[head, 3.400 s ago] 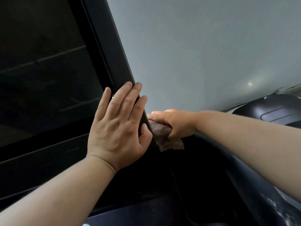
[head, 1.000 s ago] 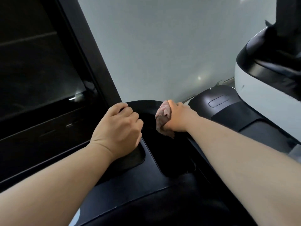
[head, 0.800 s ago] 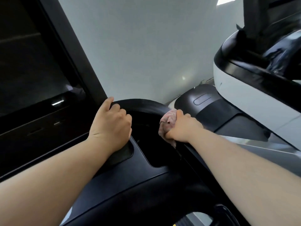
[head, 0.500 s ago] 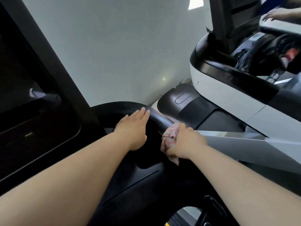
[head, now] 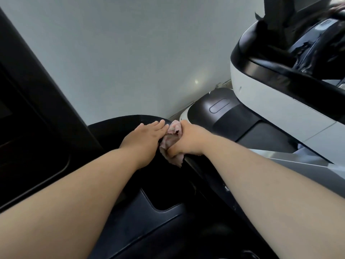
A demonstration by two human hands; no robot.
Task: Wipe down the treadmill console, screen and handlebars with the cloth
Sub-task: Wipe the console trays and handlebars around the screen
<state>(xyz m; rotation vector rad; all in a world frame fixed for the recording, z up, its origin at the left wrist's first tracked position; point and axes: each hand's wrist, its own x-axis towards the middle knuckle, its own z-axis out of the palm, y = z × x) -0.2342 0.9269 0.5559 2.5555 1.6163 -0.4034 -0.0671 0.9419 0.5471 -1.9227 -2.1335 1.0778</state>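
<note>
My right hand (head: 188, 140) grips a crumpled pinkish cloth (head: 170, 141) and presses it against the black curved handlebar (head: 119, 122) at the console's right side. My left hand (head: 144, 138) lies flat on the same bar with straight fingers, its fingertips touching the cloth. The black console surface (head: 162, 215) with a recessed tray sits below both forearms. The dark screen frame (head: 37, 86) runs up the left edge.
A second treadmill (head: 270, 94), white with black trim, stands close on the right; its black motor cover (head: 218, 109) is just beyond my right hand. A plain grey wall (head: 140, 53) fills the background.
The view has swung to the right, away from the screen. My left hand went from curled on the console to flat on the handlebar, closing up against the cloth. The right hand keeps its grip.
</note>
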